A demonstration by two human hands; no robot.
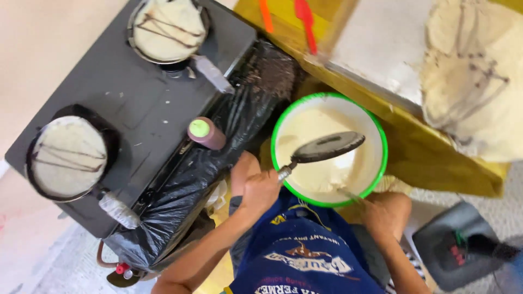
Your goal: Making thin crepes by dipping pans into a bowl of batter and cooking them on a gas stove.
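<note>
Left hand (260, 190) clenched on pan (328, 147) handle; right hand (381, 213) at five o'clock of bowl (376, 122) (fingers' grasp indiscernible, utensil blurred).

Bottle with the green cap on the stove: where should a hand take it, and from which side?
Grip the bottle around its brown body just under the green cap, coming from the person's side, the lower right. It stands upright on the stove edge, clear of both pans. The left hand, nearest, already holds a pan handle.
</note>
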